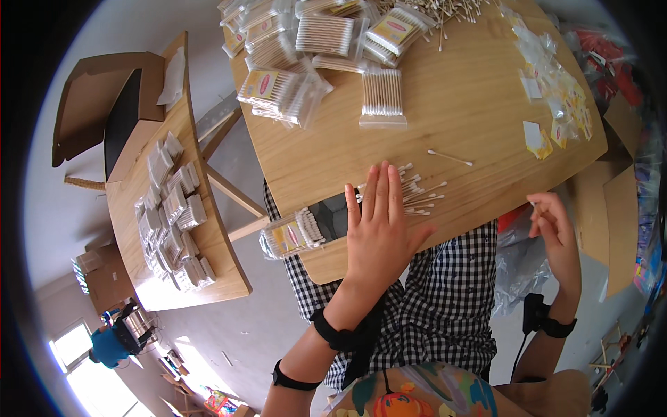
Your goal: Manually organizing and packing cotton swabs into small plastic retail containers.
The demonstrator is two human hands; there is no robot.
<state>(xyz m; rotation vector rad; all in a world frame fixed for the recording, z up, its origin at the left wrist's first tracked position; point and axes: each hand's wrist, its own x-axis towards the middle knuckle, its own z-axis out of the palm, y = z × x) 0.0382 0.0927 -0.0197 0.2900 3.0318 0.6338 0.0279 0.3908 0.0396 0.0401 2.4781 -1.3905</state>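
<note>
Head view: your left hand (381, 233), flat and gripping nothing, partly hides loose swabs (418, 189); sweeping could scatter them. Your right hand (552, 221) half-curls, hold unclear.

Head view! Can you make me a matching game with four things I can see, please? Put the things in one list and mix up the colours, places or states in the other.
Things:
1. Left hand
2. Single swab
3. Swab bag
4. Open box at far left

Clues:
A. See-through, just left of the left hand
B. Brown
C. Lying alone, white at both ends
D. Palm down, fingers stretched out

Right pairs: 1-D, 2-C, 3-A, 4-B
</note>
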